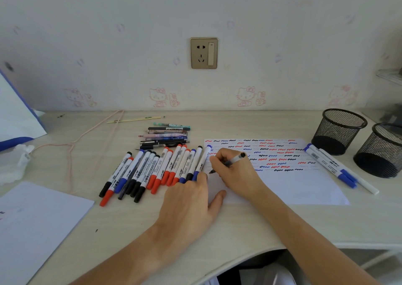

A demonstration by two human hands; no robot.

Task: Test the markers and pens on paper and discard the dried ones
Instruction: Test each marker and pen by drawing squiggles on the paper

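Note:
A white test sheet [289,182] covered with red, blue and black squiggles lies on the desk. My right hand [233,172] grips a clear pen with a black cap end [236,158], its tip touching the sheet's left side. My left hand [191,202] lies flat, fingers spread, pressing the sheet's left edge down. A row of several whiteboard markers [152,171] with red, blue and black caps lies left of the sheet. Behind them sits a pile of several thin pens [167,135]. Three markers [339,168] lie at the sheet's right edge.
Two black mesh pen cups [339,130] [382,150] stand at the right. White paper [34,226] lies at the front left, crumpled tissue [19,165] and a pink cord [71,145] further back. A chopstick [134,119] lies near the wall. The desk's curved front edge [250,254] runs below my arms.

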